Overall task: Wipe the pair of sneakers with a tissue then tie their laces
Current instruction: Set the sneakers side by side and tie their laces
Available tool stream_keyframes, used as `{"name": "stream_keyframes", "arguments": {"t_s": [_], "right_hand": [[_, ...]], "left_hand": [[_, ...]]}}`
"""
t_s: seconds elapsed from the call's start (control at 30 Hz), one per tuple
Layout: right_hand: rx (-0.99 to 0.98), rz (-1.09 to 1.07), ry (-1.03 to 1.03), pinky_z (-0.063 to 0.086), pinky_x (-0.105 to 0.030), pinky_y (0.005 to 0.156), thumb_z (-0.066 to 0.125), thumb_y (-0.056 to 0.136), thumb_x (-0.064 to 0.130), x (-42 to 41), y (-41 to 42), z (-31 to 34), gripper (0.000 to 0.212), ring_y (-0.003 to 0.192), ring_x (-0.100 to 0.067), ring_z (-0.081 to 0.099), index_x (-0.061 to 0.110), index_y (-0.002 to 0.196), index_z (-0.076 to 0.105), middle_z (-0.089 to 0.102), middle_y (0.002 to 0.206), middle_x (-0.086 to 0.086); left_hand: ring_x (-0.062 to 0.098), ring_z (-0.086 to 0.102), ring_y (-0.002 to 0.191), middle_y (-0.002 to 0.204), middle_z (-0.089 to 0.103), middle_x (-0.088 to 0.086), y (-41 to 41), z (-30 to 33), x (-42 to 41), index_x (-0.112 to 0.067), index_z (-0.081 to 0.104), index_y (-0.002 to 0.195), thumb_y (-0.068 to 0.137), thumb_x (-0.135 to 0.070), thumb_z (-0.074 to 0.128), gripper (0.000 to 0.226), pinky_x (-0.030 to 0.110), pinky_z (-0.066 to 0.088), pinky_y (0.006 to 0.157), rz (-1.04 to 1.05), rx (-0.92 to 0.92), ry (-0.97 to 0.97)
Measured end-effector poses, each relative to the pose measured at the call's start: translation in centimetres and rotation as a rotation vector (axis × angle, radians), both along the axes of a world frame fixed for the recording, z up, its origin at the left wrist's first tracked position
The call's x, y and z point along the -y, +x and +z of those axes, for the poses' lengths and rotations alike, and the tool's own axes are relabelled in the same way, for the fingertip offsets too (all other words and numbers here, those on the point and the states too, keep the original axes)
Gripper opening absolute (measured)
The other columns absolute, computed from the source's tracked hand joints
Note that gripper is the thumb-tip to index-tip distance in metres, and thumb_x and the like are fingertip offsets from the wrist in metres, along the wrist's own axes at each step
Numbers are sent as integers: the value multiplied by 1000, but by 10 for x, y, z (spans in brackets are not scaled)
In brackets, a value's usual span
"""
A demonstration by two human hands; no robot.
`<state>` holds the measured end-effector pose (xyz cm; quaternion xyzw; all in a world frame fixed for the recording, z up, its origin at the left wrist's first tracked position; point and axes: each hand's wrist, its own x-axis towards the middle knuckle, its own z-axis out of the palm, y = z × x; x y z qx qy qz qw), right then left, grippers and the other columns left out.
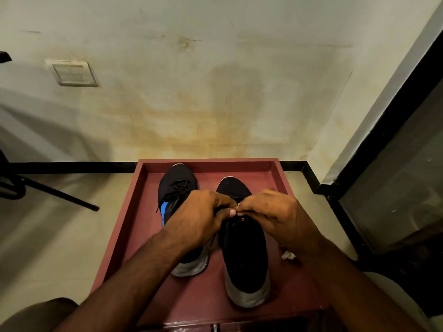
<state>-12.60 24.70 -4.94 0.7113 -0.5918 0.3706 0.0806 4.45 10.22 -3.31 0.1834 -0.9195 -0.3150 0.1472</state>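
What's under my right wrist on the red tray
A crumpled white tissue lies on the red tray beside the right sneaker. The right hand and its wrist cover part of it.

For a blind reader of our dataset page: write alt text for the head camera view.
Two hands, left and right, meet over the right sneaker, fingers curled at its laces. The left sneaker, black with a blue patch, stands beside it in a reddish tray on the floor by a stained wall; a crumpled tissue lies by the right wrist.
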Motion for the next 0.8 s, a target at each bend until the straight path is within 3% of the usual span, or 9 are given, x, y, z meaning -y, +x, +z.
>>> {"name": "stream_keyframes", "arguments": {"t_s": [0.07, 0.17, 0.3, 0.37, 0.6, 0.7, 0.8], "right_hand": [[68, -17, 8, 57, -35, 86, 79, 91, 6, 0, 0, 0, 15, 96, -8, 72, 10, 105, 80, 79, 103, 3], [263, -58, 33, 59, -39, 85, 79, 90, 4, 4, 3, -2, 15, 97, -7, 74, 12, 102, 82, 79, 100, 7], [514, -104, 94, 61, -43, 85, 75, 93, 5, 8, 8, -5, 16, 98, -15, 76, 16, 102, 82, 80, 99, 7], [554, -136, 119, 61, -43, 85, 75, 94, 8, 9, 9, -5, 17, 97, -15, 75, 19, 103, 82, 79, 99, 7], [505, -78, 167, 60, -37, 92, 74, 92, 4, 5, 8, -2, 30, 110, -15, 71, 19, 117, 80, 74, 115, 8], [375, -43, 124, 60, -37, 90, 83, 87, 13, 4, 8, 0, 32, 110, -13, 70, 13, 119, 78, 72, 117, 3], [270, -79, 11, 60, -41, 83, 80, 90, 14, 6, 7, 0, 21, 102, -15, 72, 10, 111, 81, 75, 109, 0]], "left_hand": [[7, 66, 87, 92, 75, -7, -2, -3, 0, -26, 77, 104, 100, -26, 65, 13, 27, 53, 80, -44, 20, -44], [7, 60, 85, 90, 67, -9, -2, -6, 2, -28, 70, 100, 103, -29, 59, 12, 28, 48, 79, -58, 32, 1], [12, 61, 76, 83, 66, 0, 1, -7, 4, -23, 68, 97, 107, -27, 54, 17, 38, 53, 76, -47, 43, 320], [10, 60, 74, 81, 66, -1, 1, -8, 3, -20, 68, 98, 108, -26, 52, 20, 34, 54, 76, -33, 47, 456], [2, 54, 67, 79, 61, -1, -2, -5, -1, -2, 68, 112, 110, -16, 46, 26, 16, 47, 65, 30, -7, 759], [4, 55, 71, 81, 62, 2, -2, -5, -1, -1, 69, 115, 111, -15, 46, 28, 17, 47, 66, 24, -15, 804], [10, 54, 77, 86, 61, 7, -3, -5, -1, 0, 70, 113, 109, -18, 49, 28, 21, 46, 71, 14, -15, 806]]}}
